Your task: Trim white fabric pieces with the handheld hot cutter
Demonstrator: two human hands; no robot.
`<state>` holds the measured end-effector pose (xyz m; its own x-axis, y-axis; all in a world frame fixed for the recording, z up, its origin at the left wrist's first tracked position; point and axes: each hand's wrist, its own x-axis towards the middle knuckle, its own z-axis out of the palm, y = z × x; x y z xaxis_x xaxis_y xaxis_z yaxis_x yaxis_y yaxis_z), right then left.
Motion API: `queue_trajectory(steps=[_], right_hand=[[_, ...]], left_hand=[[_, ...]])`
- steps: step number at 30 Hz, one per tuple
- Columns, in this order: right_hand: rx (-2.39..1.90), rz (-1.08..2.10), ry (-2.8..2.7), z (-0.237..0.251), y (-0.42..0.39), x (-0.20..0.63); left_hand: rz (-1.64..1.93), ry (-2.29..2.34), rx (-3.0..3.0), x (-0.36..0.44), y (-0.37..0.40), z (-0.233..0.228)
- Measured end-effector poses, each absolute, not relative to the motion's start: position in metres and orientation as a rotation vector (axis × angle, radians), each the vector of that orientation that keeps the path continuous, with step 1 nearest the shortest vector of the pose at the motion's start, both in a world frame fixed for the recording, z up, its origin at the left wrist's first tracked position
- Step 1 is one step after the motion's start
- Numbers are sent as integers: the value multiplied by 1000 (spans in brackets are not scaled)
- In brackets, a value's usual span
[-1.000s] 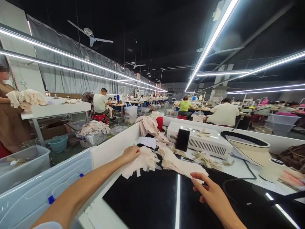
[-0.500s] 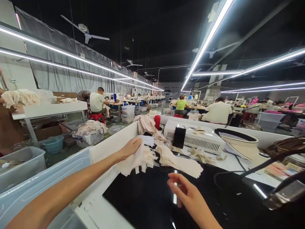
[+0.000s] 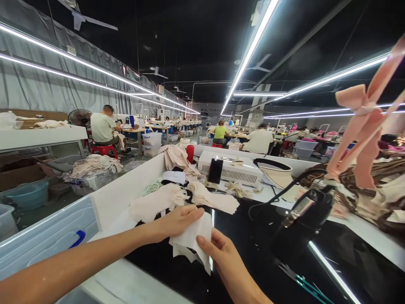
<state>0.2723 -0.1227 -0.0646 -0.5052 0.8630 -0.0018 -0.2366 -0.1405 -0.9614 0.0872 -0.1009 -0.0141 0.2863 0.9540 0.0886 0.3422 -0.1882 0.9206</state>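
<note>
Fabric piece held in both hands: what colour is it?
Pale cream, off-white fabric piece; head view.

One head-worn view (the only one) looks forward and slightly down, close over the black worktop [image 3: 253, 236], hall beyond.

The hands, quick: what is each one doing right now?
Left hand: closed on the cream fabric piece, gripping its top edge.
Right hand: closed on the same piece, thumb on top.
</note>
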Motion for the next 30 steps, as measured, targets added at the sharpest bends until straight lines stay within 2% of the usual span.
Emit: queue_trajectory(steps=[4,22,26,30], right_hand=[[-775,1773,-1320,-62,-131,280],[-971,1855,-1512,-76,-142,275],[-1021,1695,-1712,-71,-133,276],[-1093,1267,-1936,-70,-112,290]], left_hand=[[787,1107,1762,86,-103,-19],[802,1233,1822,81,-102,-33],[852,1198,2051,73,-99,-27],[943,1197,2440,63,-101,-15]])
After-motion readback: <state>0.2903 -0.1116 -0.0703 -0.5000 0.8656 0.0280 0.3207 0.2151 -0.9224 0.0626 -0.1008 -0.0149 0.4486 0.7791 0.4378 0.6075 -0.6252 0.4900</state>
